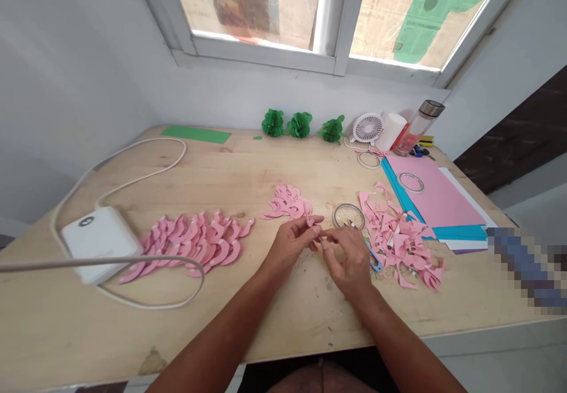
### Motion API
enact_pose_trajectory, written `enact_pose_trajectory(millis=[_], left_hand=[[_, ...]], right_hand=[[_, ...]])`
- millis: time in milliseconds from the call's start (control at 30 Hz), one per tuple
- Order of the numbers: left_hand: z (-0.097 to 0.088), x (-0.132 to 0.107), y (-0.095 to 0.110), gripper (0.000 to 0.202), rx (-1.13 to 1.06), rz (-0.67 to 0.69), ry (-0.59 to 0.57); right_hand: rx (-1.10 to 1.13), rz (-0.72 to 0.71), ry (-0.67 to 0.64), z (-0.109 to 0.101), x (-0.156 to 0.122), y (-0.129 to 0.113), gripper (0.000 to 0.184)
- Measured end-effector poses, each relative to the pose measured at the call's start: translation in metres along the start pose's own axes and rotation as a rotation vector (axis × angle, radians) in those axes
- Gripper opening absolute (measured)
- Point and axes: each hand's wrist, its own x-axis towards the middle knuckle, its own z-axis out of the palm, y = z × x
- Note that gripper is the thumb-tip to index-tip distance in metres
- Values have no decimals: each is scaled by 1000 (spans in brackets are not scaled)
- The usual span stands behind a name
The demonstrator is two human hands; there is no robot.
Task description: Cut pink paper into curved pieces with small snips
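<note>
The left hand [287,242] pinches a small curled strip of pink paper [309,213], just in front of the small heap of curved pink paper bits [284,200]. The right hand [349,257] has its fingertips by the strip — I cannot tell if they grip it. Right of that heap is a messy pile of pink paper scraps [401,239].

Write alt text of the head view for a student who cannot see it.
A person's left hand pinches a small pink piece, right hand close beside it, over a wooden table. Curved pink cutouts lie left, pink scraps right, three green ornaments behind.
</note>
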Motion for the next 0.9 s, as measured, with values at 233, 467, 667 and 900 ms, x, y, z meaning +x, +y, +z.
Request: enact_pose_trajectory(millis=[233, 467, 667, 900], left_hand=[[1, -3, 2, 24, -78, -97, -281], [4, -6, -1, 26, 27, -153, -420], [6, -6, 2, 28, 234, -91, -326], [-1, -1, -1, 21, 321, 105, -138]], right_hand=[[312, 302, 27, -2, 3, 10, 19], [497, 448, -81, 2, 3, 12, 19], [505, 475, -51, 5, 0, 15, 19], [388, 316, -43, -1, 7, 9, 14]])
